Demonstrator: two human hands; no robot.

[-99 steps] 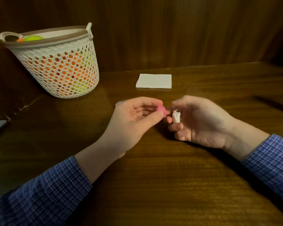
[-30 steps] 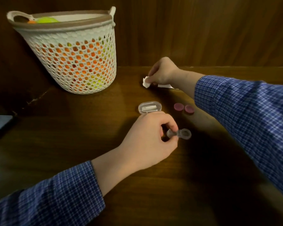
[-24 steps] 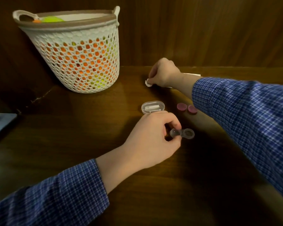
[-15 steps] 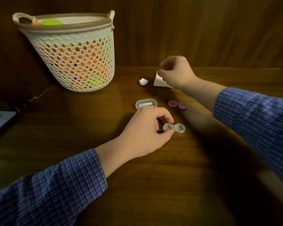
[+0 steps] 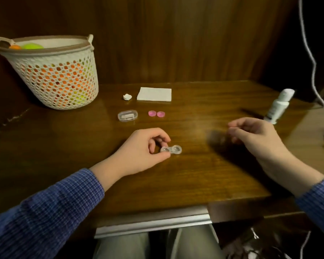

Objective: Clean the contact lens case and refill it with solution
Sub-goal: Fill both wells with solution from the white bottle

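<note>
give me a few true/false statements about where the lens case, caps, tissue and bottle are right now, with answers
1. The left hand pinches the clear twin-well contact lens case on the dark wooden table. True.
2. The two round pink caps are screwed onto the case. False: they lie on the table, apart from it.
3. The right hand holds the white solution bottle. False: it holds nothing; the bottle stands beyond it.
4. The small crumpled white tissue wad lies left of the folded white tissue. True.
5. The white perforated basket is empty. False: orange and green things show inside.
</note>
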